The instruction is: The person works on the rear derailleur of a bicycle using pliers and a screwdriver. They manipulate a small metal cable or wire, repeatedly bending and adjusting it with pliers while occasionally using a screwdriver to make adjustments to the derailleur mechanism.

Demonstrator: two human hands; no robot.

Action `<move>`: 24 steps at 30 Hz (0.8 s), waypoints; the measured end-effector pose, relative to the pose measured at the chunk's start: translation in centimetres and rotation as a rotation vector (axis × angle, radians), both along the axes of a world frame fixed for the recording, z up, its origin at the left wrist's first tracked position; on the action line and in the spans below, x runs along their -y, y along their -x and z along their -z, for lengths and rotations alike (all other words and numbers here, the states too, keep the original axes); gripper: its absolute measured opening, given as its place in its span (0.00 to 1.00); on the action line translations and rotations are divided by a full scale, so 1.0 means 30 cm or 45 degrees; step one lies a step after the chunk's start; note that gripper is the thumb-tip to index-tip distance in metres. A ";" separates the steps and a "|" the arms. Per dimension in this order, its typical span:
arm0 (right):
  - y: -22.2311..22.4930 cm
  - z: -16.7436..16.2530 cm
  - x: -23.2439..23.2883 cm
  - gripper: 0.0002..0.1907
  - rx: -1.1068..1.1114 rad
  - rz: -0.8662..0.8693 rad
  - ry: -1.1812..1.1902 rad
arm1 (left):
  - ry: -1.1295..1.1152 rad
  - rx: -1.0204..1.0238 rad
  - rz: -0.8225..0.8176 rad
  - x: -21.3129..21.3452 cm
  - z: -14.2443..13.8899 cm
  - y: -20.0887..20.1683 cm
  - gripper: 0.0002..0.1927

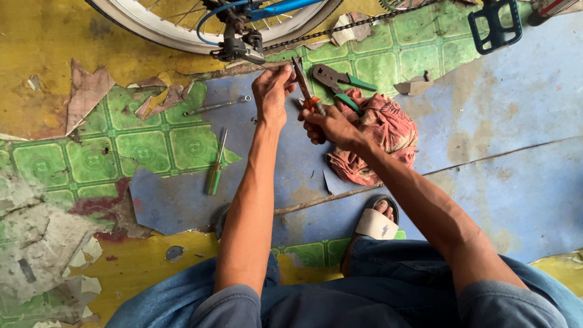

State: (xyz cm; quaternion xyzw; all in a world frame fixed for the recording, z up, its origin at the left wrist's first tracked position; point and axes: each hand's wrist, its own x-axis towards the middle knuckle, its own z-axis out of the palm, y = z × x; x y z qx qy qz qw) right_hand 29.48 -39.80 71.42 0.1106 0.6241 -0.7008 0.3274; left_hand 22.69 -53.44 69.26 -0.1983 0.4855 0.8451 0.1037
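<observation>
Orange-handled pliers (310, 100) and green-handled cutters (340, 82) lie over a faded red patterned rag (382, 140). The floor (504, 121) shows worn blue, yellow and green tile-print vinyl. A green screwdriver (214, 173) sits beside blue jeans (388, 291).

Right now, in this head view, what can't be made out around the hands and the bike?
- Jaw tips of the orange-handled pliers: hidden behind the left hand; what they grip cannot be told.
- Right hand: its palm side faces away, grip unclear.
- Bicycle wheel and pedal: cut off by the top edge.
- Green-handled cutters: one handle partly covered by the red rag.
</observation>
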 end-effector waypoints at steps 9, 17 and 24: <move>0.040 -0.010 0.045 0.21 -0.273 -0.073 -0.469 | 0.011 -0.052 -0.001 0.005 0.008 -0.006 0.05; 0.069 0.013 0.049 0.23 -0.248 -0.088 -0.611 | 0.017 -0.083 0.009 0.008 0.011 -0.006 0.05; 0.066 0.025 0.056 0.25 -0.284 -0.084 -0.674 | 0.055 -0.061 0.016 0.007 0.011 -0.007 0.06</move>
